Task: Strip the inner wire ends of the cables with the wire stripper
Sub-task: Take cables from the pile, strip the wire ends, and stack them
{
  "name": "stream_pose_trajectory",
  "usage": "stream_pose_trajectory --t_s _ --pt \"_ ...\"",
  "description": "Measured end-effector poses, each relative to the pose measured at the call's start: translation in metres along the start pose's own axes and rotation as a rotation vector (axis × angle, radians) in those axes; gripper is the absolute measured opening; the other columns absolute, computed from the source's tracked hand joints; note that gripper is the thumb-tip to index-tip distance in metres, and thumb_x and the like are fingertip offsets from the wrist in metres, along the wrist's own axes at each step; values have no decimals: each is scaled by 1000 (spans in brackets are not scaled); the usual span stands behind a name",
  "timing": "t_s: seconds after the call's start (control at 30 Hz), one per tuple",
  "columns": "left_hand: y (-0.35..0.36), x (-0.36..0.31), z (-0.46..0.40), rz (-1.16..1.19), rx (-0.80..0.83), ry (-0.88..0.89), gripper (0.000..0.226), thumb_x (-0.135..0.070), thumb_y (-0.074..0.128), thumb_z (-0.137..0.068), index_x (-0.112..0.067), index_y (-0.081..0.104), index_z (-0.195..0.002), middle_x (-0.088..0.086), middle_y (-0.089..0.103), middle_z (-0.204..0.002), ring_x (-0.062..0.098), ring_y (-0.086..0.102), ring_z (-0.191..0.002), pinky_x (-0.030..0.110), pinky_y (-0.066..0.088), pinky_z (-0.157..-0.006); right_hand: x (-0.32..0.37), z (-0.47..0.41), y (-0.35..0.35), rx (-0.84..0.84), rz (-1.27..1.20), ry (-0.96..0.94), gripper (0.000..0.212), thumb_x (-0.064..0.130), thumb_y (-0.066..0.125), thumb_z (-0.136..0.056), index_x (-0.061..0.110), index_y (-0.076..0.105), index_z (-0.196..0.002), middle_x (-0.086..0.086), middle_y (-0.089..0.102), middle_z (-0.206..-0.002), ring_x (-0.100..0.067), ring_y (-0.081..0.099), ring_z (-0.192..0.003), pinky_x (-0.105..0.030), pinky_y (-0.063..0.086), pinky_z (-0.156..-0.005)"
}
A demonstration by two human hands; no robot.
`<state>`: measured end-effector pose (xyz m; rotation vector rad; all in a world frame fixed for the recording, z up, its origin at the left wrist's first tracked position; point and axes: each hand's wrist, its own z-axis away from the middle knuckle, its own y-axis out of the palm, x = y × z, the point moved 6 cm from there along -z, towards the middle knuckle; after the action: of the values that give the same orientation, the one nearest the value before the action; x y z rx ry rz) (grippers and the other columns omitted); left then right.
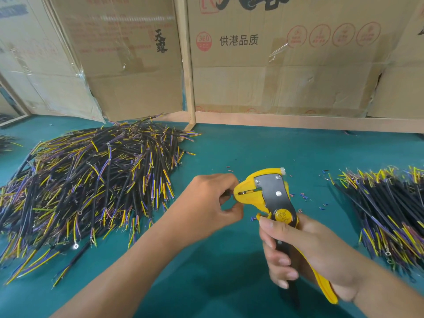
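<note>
Cables in a large heap (91, 180) fill the left of the green table (229, 152), black sheaths with yellow and purple inner wires splayed out. We note cardboard boxes (275, 65) standing along the far edge, behind a wooden frame (188, 65). A smaller cable pile (390, 210) lies at the right. Our right hand (305, 255) has its fingers wrapped round the handles of the yellow wire stripper (273, 203), near centre, head pointing left. Our left hand (213, 200) pinches a wire end at the stripper's mouth; the cable itself is mostly hidden by the fingers. Tiny insulation scraps (305, 198) dot the table beside the tool.
</note>
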<state>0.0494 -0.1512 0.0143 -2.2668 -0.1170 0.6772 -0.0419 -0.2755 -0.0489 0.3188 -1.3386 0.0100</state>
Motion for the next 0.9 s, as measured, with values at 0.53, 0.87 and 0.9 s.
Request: stream_pose_trajectory --t_s 0.53,0.87,0.9 --pt "0 23 3 441 -29 -301 8 -14 60 -80 -21 63 -77 -9 37 -55 8 30 -51 17 30 -49 8 -4 -5 17 -250 -30 37 39 77 -80 6 63 -89 -15 46 -75 -31 47 -65 -46 50 -70" --pt "1 21 4 488 -22 -322 10 -9 56 -78 -16 64 -78 2 40 -59 8 30 -50 14 29 -47 6 -3 2 80 -264 -33 37 36 81 -80 6 64 -92 -16 49 -77 -32 50 -68 -48 50 -74" --pt "1 21 4 485 -22 -321 10 -9 56 -78 -15 64 -78 2 40 -59 8 30 -50 14 30 -47 6 -3 2 86 -268 -35 37 36 81 -80 5 63 -92 -17 49 -77 -32 50 -68 -48 51 -74"
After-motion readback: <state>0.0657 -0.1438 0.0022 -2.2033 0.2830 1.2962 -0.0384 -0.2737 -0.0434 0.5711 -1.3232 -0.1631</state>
